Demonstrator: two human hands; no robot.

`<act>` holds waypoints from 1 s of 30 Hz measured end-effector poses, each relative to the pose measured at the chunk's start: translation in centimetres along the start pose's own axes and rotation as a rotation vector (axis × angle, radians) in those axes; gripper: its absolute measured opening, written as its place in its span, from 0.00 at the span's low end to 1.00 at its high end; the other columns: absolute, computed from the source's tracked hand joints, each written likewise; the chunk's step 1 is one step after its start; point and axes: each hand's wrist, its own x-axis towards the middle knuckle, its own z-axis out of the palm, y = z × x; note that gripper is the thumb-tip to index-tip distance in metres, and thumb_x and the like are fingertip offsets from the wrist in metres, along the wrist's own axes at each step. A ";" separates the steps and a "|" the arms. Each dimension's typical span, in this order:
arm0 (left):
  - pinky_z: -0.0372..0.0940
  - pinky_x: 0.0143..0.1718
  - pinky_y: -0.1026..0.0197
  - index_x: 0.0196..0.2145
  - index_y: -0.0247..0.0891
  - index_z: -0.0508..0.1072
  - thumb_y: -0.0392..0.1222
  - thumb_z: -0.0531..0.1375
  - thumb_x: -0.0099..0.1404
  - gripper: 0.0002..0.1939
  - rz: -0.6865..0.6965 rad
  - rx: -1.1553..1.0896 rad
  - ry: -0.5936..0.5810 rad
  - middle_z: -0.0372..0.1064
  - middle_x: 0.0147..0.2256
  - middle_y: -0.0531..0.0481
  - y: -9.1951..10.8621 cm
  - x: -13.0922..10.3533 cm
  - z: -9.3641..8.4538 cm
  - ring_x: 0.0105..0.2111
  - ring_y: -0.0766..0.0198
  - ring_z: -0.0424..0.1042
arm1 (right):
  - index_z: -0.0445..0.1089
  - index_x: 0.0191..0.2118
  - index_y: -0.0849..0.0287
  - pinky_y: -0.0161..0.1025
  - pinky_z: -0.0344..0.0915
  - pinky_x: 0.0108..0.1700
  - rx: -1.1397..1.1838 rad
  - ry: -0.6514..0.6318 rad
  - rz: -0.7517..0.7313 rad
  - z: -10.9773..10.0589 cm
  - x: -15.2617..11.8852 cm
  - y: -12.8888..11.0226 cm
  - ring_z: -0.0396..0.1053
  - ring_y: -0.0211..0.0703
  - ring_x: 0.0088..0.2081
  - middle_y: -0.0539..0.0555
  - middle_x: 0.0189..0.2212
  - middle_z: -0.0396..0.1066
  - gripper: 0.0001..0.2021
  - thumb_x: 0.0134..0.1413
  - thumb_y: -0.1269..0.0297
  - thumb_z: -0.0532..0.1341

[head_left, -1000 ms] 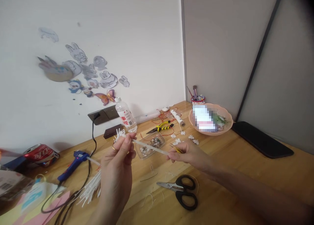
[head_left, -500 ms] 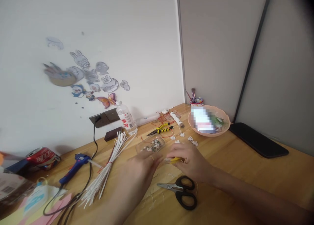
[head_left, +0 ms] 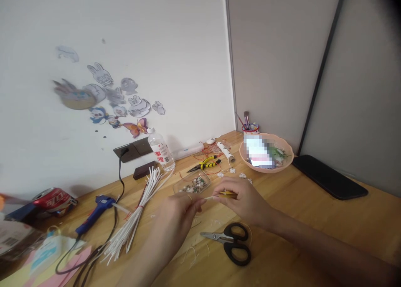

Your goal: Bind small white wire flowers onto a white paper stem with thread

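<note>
My left hand [head_left: 180, 212] is closed, with thumb and fingertips pinching one end of a short, thin white strand [head_left: 209, 198]. The strand reaches across the gap to the fingertips of my right hand [head_left: 246, 201]. That hand is closed around a slim yellow object [head_left: 228, 194], mostly hidden by the fingers, so its kind cannot be made out. Just beyond my hands lies a clear tray [head_left: 204, 188] of small beads and parts. Black-handled scissors [head_left: 226, 239] rest below the hands, among white thread scraps [head_left: 192, 253].
Left of my hands lie a bundle of white sticks [head_left: 138, 216], a blue glue gun [head_left: 95, 214] with its cord, and a can [head_left: 54, 201]. Behind stand a bottle [head_left: 161, 151], yellow-black pliers [head_left: 206, 163] and a pink bowl [head_left: 266, 171]. A black slab [head_left: 330, 176] lies right.
My hands have drawn slightly apart, and the white strand now shows stretched between them. The yellow object has tilted up within my right hand. The scissors stay put.
</note>
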 end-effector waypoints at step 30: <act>0.55 0.24 0.64 0.25 0.38 0.75 0.40 0.56 0.55 0.09 -0.182 -0.300 -0.044 0.70 0.22 0.53 1.0 -0.4 -0.5 0.23 0.65 0.64 | 0.64 0.27 0.59 0.31 0.57 0.28 0.005 0.089 -0.161 0.8 -0.6 -0.7 0.61 0.34 0.26 0.48 0.24 0.63 0.07 0.47 0.78 0.57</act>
